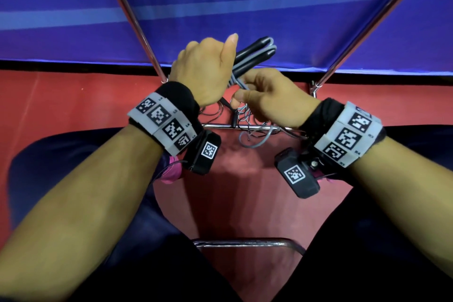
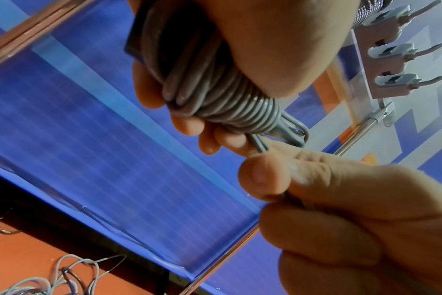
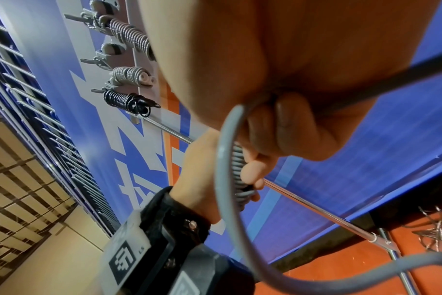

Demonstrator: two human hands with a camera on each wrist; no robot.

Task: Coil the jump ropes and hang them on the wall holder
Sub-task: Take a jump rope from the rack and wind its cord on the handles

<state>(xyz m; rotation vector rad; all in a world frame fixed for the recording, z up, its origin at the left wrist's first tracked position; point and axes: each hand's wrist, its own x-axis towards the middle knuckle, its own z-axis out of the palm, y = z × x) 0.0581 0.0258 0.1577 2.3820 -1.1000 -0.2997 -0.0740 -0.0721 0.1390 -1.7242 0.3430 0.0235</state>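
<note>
Three coiled ropes [image 3: 129, 75] hang on the wall holder [image 3: 136, 57]. Your left hand [image 1: 203, 73] grips the nearly wound grey jump rope [image 2: 230, 107]; your right hand [image 1: 272, 98], at four o'clock, pinches its tail. More loose ropes [image 1: 255, 130] lie at six o'clock.

head: grey plastic jump rope [image 1: 250, 59], black handles [image 1: 253, 46] part hidden behind left hand [image 1: 203, 68] | right hand [image 1: 269, 95] fingertips unseen | right wrist: loose grey cord tail [image 3: 220, 159] cut by right edge | left wrist: white wall holder [image 2: 391, 50] blurred, cut by top | thin floor ropes [image 2: 33, 283] cut by bottom
</note>
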